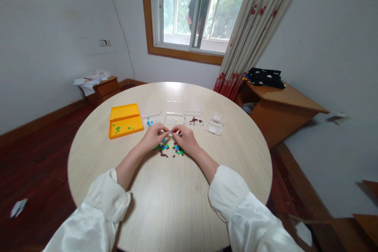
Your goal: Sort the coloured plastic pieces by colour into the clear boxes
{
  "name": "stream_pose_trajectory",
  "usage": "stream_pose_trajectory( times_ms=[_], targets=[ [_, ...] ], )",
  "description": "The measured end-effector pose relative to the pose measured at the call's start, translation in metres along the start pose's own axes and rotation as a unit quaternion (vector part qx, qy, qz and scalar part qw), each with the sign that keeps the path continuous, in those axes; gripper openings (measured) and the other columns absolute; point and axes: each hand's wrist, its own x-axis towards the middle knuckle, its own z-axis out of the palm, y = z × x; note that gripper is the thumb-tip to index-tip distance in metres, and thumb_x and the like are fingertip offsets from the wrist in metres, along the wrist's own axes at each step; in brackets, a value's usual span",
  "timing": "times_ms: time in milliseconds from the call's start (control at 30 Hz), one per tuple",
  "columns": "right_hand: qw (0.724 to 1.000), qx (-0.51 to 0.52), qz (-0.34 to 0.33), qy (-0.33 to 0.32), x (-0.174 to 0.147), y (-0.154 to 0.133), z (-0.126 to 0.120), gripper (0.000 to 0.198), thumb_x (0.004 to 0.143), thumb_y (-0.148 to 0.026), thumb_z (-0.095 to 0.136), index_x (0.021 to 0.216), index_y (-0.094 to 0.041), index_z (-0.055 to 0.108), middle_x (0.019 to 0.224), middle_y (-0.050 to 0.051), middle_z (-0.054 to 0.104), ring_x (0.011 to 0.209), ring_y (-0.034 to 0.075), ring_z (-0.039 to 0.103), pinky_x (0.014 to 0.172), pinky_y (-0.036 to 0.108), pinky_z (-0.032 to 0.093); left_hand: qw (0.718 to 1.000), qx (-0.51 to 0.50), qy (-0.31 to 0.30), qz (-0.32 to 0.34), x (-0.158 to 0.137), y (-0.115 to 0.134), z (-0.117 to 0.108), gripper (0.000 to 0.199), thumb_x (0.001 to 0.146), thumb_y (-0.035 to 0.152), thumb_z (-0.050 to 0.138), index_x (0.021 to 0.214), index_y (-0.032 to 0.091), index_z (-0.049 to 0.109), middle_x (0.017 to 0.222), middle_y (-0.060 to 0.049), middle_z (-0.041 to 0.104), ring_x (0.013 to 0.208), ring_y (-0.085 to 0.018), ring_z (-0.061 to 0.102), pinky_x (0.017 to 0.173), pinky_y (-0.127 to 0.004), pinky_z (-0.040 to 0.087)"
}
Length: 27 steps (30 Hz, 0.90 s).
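My left hand and my right hand meet above the middle of the table, fingertips pinched close together. Between them shows a small blue piece, like a tiny building brick. Both hands seem closed on it, though the fingers partly hide it. Beneath lies a loose pile of small blue, green, yellow and brown pieces, with a second cluster under my right hand. Just beyond the hands, a clear box has blue pieces, another clear box holds a few pale ones, and a third holds brown ones.
An open yellow case with green pieces stands at the left of the row. A small clear box stands open at the right. The round wooden table carries everything. Behind are a window, a curtain and a wooden desk.
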Motion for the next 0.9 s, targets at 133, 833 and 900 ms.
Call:
stream_pose_trajectory(
  times_ms=[133,833,900],
  targets=[
    [1.000,0.008,-0.004,0.012,0.000,-0.002,-0.001,0.013,0.076,-0.010,0.051,0.077,-0.019,0.060,0.078,0.001,0.064,0.073,0.014,0.057,0.069,0.026,0.044,1.000,0.006,0.004,0.002,0.001,-0.003,0.001,0.020,0.076,0.032,0.053,0.066,0.017,0.064,0.068,-0.003,0.063,0.066,-0.015,0.053,0.062,-0.027,0.042],
    [0.992,-0.027,-0.089,-0.086,-0.003,-0.001,0.004,0.015,0.082,-0.010,0.054,0.089,-0.016,0.066,0.089,0.007,0.065,0.088,0.017,0.055,0.083,0.032,0.044,0.973,0.094,0.165,-0.129,0.009,-0.019,-0.013,0.025,0.075,0.033,0.049,0.073,0.016,0.067,0.078,-0.006,0.066,0.074,-0.019,0.057,0.070,-0.031,0.041],
    [0.988,-0.036,-0.100,-0.114,-0.003,-0.002,0.005,0.019,0.083,-0.009,0.053,0.093,-0.016,0.067,0.091,0.007,0.065,0.090,0.017,0.055,0.084,0.031,0.044,0.960,0.168,0.185,-0.129,0.008,-0.022,-0.017,0.025,0.077,0.031,0.048,0.076,0.016,0.067,0.086,-0.008,0.066,0.084,-0.023,0.057,0.076,-0.034,0.039]
  ],
)
